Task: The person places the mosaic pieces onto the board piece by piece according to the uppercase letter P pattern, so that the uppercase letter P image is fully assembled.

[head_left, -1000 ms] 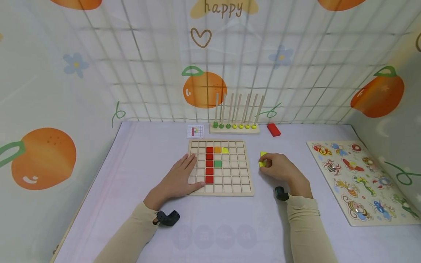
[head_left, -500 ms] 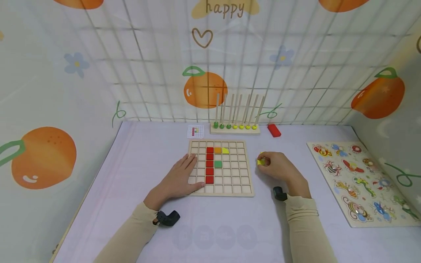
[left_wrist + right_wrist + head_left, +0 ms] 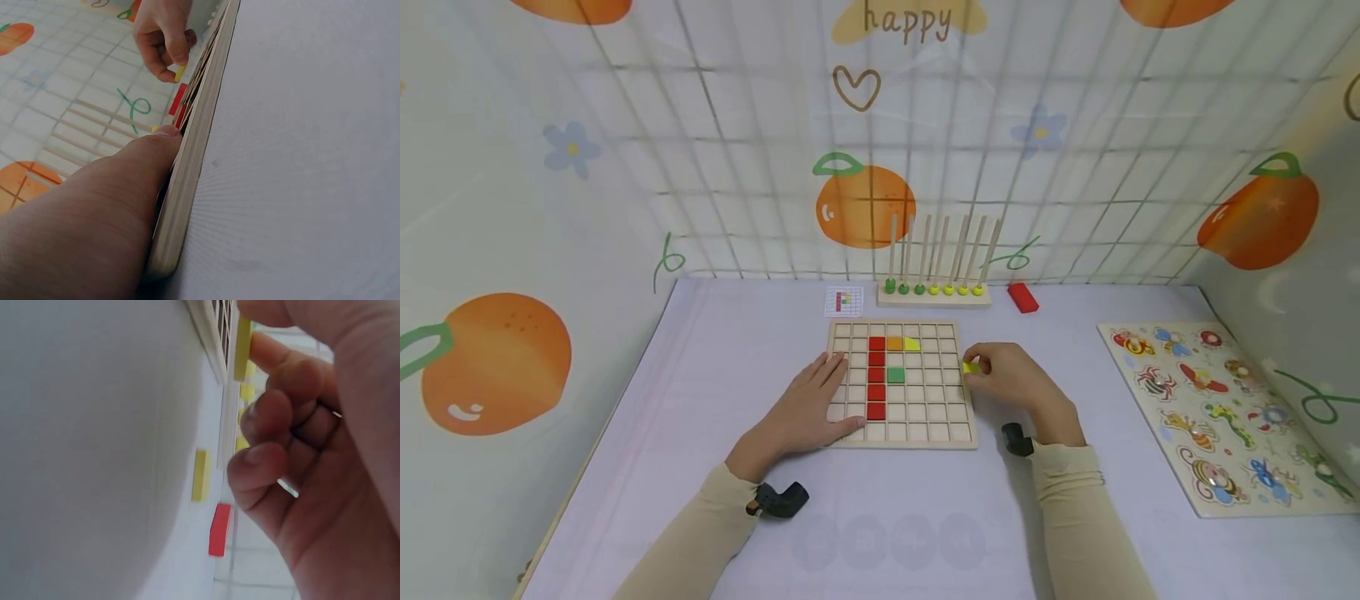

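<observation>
A wooden grid board (image 3: 925, 432) lies on the table with a column of red square tiles (image 3: 876, 376), an orange tile (image 3: 895, 343), a yellow rounded tile (image 3: 912, 344) and a green tile (image 3: 896, 375) in its cells. My left hand (image 3: 805, 404) rests on the board's left side with fingers extended, the thumb at its front left. At the board's right edge, my right hand (image 3: 1011, 379) pinches a yellow tile (image 3: 242, 350) between thumb and index finger. In the right wrist view a second yellow piece (image 3: 200, 475) lies on the table; my right hand hides it from the head view.
Behind the board lie a small pattern card (image 3: 844, 302), a peg stand (image 3: 934, 298) with green and yellow beads, and a red block (image 3: 1022, 297). An insect puzzle board (image 3: 1213, 417) lies at the right. A printed curtain (image 3: 737, 167) closes off the back.
My right hand has moved left with the yellow tile, from the table beside the board to the board's right edge. The left hand stays where it was.
</observation>
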`<state>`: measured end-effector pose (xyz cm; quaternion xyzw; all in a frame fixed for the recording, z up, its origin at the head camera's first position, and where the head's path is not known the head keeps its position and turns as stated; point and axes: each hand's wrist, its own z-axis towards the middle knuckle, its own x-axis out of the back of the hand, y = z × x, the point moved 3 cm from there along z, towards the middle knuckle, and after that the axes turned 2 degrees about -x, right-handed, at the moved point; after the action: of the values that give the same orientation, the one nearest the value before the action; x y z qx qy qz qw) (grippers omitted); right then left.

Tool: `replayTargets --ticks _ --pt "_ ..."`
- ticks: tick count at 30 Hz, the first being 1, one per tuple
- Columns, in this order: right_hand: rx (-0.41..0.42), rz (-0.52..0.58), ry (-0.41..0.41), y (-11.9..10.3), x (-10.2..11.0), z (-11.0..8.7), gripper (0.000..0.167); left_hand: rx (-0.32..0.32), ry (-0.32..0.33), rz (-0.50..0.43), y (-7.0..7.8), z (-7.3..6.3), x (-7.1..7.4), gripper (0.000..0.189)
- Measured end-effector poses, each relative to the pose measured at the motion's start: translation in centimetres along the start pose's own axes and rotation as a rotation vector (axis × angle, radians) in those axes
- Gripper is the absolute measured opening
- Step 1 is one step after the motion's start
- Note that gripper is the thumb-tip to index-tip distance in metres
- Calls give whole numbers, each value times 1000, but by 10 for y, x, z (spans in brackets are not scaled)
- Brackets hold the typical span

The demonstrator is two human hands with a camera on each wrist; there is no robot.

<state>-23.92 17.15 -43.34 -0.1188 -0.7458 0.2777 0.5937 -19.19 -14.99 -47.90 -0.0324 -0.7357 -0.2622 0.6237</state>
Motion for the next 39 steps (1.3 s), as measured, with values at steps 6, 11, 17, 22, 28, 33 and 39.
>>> replayTargets --ticks 6,11,17,22,28,33,39 --pt "41 1 -17 -14 -7 6 25 -5 0 5 0 0 1 104" --pt "81 -15 -19 -24 -14 12 25 -10 2 3 1 0 5 105" --pt "103 -33 -34 -38 -22 16 25 0 2 -4 1 -1 5 104" --pt "116 -62 -44 -50 -28 20 25 6 7 -12 1 -2 6 103" --pt "118 -77 -57 -62 -33 23 25 4 7 -13 1 -3 5 103" --pt "137 -97 -62 -68 -35 25 26 -1 12 -10 1 -3 4 103" --pt "166 -107 -51 -72 -38 27 24 -2 16 -8 1 -3 4 102"
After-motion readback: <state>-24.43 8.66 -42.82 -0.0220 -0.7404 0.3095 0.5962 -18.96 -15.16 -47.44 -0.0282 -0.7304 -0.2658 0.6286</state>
